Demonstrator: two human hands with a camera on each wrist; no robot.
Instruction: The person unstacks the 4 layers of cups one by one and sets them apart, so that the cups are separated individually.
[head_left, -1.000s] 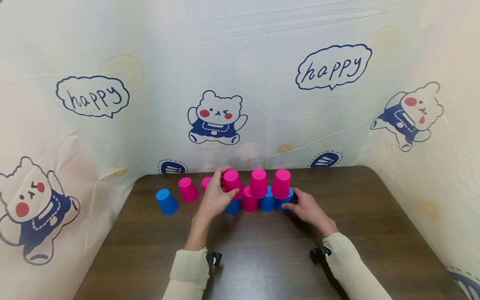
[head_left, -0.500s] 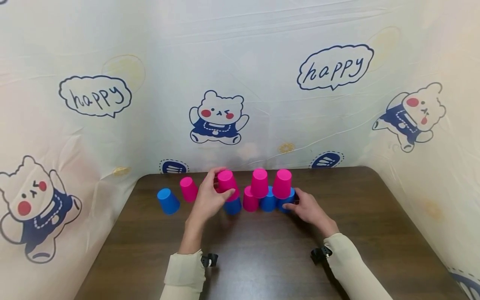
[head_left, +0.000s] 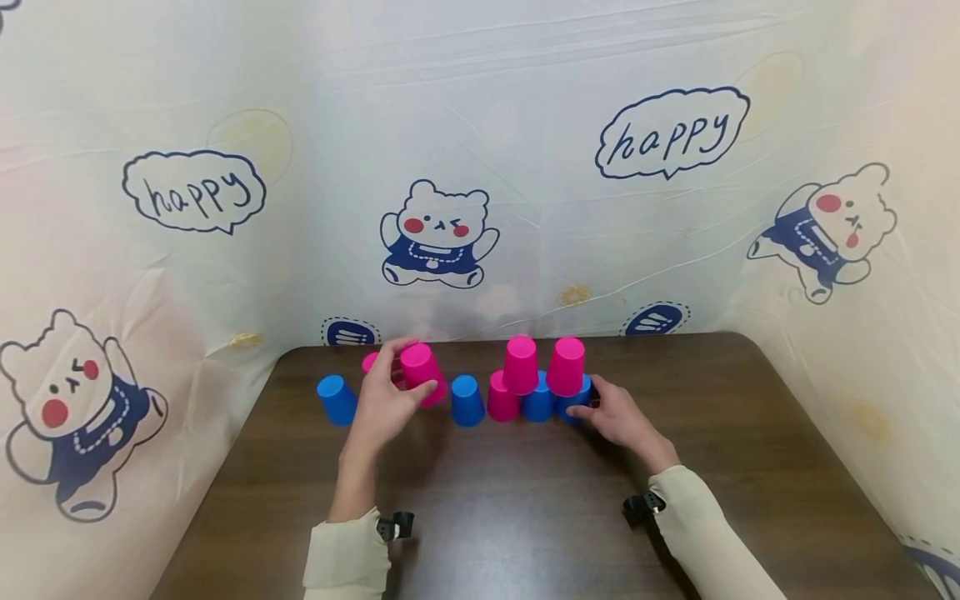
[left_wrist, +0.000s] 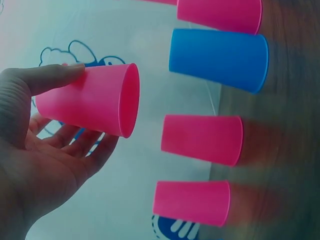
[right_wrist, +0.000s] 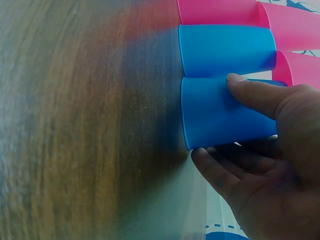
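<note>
My left hand holds a pink cup mouth down between thumb and fingers, raised and slightly tilted. In the left wrist view the thumb lies along one side of this pink cup. Right of it a blue cup stands upside down, apart from the row. That row has a pink cup, a blue cup and, at its right end, another blue cup. My right hand grips this end cup. Two pink cups sit on top of the row.
At the left stands a blue cup, with a pink cup partly hidden behind my left hand. In the left wrist view, two pink cups stand beside a blue one. A printed curtain borders the table.
My left hand has moved left with the pink cup, away from above the blue cup, which now shows whole. The right hand stays at the row's end cup.
</note>
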